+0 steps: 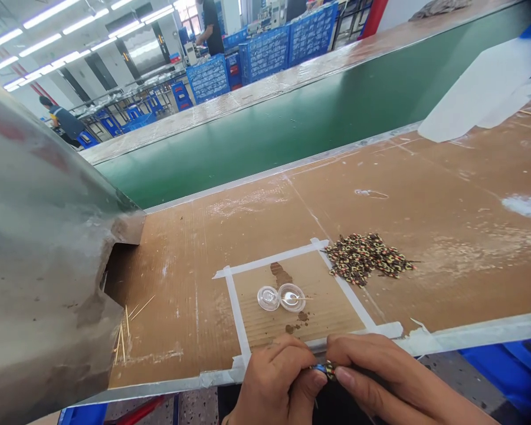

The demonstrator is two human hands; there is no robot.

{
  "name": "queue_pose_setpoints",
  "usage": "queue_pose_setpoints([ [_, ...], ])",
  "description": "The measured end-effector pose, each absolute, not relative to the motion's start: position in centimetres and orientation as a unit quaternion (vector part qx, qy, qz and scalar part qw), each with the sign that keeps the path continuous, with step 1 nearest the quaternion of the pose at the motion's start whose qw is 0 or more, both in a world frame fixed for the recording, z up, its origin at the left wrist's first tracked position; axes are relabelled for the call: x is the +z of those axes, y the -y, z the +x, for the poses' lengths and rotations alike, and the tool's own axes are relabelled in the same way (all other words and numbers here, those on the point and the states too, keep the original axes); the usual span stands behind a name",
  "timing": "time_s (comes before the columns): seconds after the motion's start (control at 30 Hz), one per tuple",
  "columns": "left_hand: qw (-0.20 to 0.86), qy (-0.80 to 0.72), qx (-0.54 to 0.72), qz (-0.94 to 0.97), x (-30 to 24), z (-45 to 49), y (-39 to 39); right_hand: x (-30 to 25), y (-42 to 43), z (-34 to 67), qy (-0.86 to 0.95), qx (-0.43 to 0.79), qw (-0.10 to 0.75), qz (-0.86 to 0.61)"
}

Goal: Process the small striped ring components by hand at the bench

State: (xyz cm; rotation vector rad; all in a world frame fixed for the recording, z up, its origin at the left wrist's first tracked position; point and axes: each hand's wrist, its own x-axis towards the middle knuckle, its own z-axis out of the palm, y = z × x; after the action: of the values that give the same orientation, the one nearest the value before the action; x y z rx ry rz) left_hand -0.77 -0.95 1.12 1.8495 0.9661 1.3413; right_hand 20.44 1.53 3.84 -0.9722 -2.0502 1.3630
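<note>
Cardboard-topped table [230, 236], taped square [292, 283] on it; just in front of that square our left hand [274, 383] and right hand [380, 378] fingers pinch one small striped part [328, 369]. Green conveyor [292, 124] behind, blue crates [265, 53] beyond.

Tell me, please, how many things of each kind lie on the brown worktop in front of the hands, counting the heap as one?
Clear round dishes: 2
Heap of small speckled parts: 1
White taped square: 1
Bunch of thin wooden sticks, too fine to count singly: 1
Total: 5
Besides these, the left hand and right hand pinch one small speckled part.
</note>
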Motion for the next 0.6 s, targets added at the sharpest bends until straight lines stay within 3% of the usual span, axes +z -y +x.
queue_pose_setpoints([
  [0.6, 0.287, -0.388, 0.470, 0.739, 1.40, -0.91, 0.68, 3.80, -1.34, 20.14, 0.775, 0.446, 0.242, -0.376],
])
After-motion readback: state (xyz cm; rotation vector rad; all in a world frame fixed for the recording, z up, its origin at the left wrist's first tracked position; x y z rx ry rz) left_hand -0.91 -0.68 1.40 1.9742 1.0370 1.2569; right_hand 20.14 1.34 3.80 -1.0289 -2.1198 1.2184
